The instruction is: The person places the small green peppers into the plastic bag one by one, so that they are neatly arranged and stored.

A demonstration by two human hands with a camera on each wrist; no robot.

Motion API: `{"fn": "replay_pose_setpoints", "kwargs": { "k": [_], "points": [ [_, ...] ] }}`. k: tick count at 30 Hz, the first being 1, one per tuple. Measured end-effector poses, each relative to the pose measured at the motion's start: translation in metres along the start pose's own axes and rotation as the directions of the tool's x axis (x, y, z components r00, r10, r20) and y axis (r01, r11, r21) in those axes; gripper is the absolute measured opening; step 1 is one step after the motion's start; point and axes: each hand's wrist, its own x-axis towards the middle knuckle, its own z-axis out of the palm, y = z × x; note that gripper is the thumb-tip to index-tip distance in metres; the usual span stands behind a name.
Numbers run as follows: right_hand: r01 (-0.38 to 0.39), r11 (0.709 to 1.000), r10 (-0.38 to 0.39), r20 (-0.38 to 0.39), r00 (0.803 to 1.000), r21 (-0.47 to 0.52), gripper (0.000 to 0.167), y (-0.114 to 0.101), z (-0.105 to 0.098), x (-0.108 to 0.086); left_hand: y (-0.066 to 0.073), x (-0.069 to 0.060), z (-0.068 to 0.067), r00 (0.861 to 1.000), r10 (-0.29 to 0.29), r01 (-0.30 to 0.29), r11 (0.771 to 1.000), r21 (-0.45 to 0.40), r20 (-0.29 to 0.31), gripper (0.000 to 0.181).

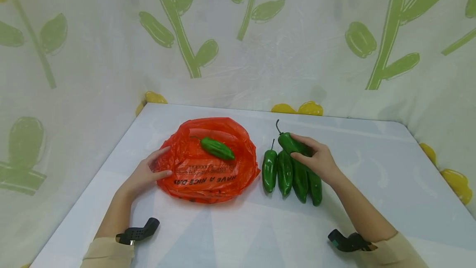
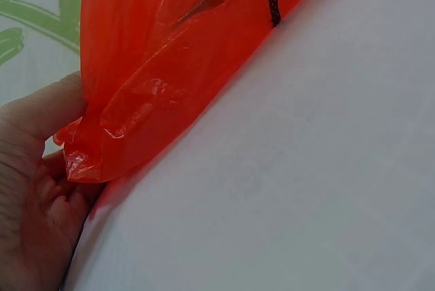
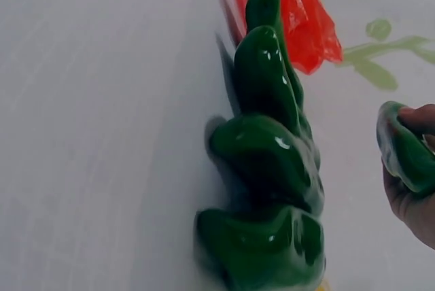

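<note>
A red plastic bag (image 1: 201, 173) lies spread on the table with its mouth facing up, and one green pepper (image 1: 217, 148) shows inside it. At the bag's left edge my left hand (image 1: 148, 173) pinches the plastic between thumb and fingers; in the left wrist view the film (image 2: 156, 100) is drawn up at the fingertips. My right hand (image 1: 317, 158) grips a green pepper (image 1: 289, 143) by its body, raised over the others, its stem pointing away. Below it several green peppers (image 3: 265, 162) lie side by side in a row, right of the bag.
The white table (image 1: 238, 235) has a back edge and side edges in view. A curtain (image 1: 282, 65) printed with green leaves and yellow flowers hangs behind and around it. Dark wrist cameras (image 1: 137, 231) sit on both forearms.
</note>
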Motion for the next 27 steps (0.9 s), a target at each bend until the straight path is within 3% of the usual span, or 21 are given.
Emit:
{"fn": "replay_pose_setpoints", "kwargs": {
  "k": [16,27],
  "points": [
    [0.054,0.994,-0.058,0.045,0.997,0.092,0.051,-0.024,0.03,0.018,0.001,0.0,-0.001,1.0,-0.005,0.006,1.0,-0.005,0.006,0.083],
    [0.044,0.994,-0.054,0.1,0.993,0.102,0.051,-0.045,0.049,0.028,0.002,0.001,-0.002,1.0,-0.013,0.013,1.0,0.015,0.0,0.084]
  ]
}}
